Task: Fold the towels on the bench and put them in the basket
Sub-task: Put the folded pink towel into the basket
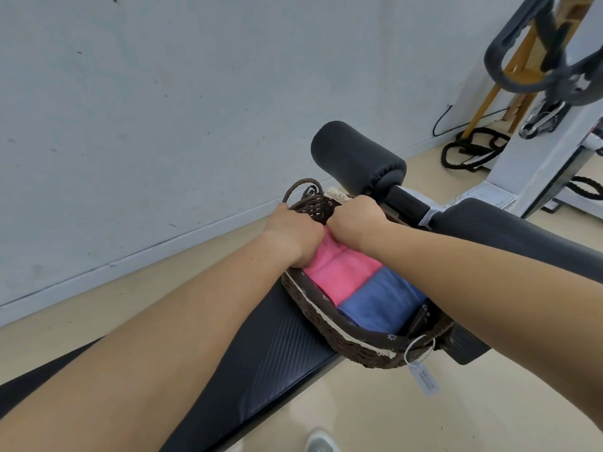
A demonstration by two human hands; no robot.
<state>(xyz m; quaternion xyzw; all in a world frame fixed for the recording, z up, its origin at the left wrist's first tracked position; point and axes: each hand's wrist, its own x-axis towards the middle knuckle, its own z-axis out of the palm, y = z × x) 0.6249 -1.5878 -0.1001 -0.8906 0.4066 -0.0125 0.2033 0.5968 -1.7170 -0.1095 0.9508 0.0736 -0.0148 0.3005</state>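
Note:
A dark brown woven basket [355, 352] with a fabric liner sits on the black padded bench [277, 347]. Inside it lie a folded pink towel [342, 272] at the far end and a folded blue towel [381, 301] at the near end, side by side. My left hand [293, 234] is in the far end of the basket with curled fingers on the pink towel's far edge. My right hand [354, 220] is beside it, fingers curled down onto the same edge. The fingertips of both hands are hidden inside the basket.
A black foam roller pad [357, 159] on the bench's post rises just behind the basket. A grey wall runs along the left. An exercise machine [551, 125] and black ropes [473, 148] stand at the back right. A paper tag [425, 380] hangs off the basket's near end.

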